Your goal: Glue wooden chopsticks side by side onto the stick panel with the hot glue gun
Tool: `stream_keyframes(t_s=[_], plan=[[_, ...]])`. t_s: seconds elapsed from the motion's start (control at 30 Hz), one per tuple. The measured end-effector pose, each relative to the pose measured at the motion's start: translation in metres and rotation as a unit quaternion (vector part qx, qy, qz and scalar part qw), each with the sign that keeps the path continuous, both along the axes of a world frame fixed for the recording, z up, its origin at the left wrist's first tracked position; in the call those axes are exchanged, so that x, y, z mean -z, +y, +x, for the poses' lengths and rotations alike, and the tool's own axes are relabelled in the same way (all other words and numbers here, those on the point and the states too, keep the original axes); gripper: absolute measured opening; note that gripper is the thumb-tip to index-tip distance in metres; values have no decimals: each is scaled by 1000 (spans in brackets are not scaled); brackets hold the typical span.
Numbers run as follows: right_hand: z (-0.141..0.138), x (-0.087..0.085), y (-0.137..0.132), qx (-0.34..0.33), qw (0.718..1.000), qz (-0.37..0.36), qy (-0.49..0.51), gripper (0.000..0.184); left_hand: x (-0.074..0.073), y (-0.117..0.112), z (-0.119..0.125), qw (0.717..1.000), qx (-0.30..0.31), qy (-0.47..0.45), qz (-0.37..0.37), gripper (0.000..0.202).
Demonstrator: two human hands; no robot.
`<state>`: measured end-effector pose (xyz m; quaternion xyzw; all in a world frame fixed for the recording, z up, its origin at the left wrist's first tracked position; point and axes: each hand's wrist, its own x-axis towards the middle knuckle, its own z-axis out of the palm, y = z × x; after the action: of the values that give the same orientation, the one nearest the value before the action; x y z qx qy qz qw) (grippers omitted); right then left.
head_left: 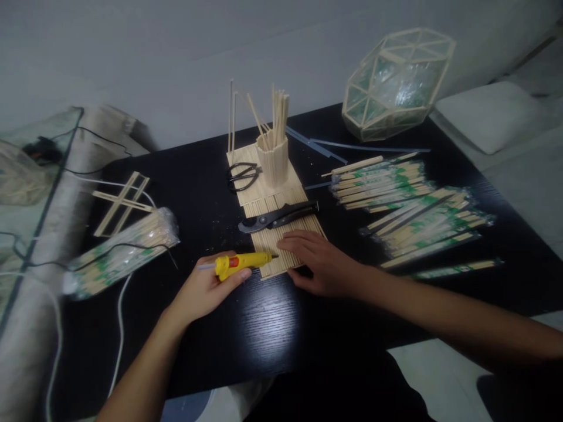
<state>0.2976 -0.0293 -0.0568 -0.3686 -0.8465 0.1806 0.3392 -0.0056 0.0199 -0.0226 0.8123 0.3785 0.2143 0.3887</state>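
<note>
My left hand [209, 293] is wrapped round a yellow hot glue gun [237, 265], its nozzle pointing right over the near end of a slatted panel of wooden sticks [272, 249]. On the panel's right edge rests my right hand [321, 261], fingers stretched out and lying on the slats. Black-handled pliers or shears [279, 217] lie across the panel just beyond both hands. Farther back on the panel stands a cup built of sticks [272, 164], holding several upright chopsticks [280, 114]. Beside it lie black-looped scissors [243, 177].
Wrapped chopstick packets [387, 181] are spread on the right of the black table [343, 340]. A faceted stick-framed lantern shape [398, 85] stands at the back right. On the left are a chopstick bundle in plastic [127, 252], a crossed stick frame [125, 202] and a white cable [119, 328].
</note>
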Motion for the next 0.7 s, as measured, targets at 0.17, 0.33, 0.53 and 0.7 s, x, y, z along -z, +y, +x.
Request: stream_keyframes(t_s=[0.17,0.33,0.53,0.7], plan=[[0,-1,0,-3,1000,-9,-1,49,-4,0,2,999,43,16,-4,26],[1,-1,0,-4,1000,-17,0,51,-8,-3,3,998,62,28,-10,29],[1,-3,-1,-2,1000,-17,-3,51,-7,-4,2,997,66,38,-2,32],[1,-2,-1,-2,1000,-23,2,52,-8,-3,4,997,65,42,9,33]])
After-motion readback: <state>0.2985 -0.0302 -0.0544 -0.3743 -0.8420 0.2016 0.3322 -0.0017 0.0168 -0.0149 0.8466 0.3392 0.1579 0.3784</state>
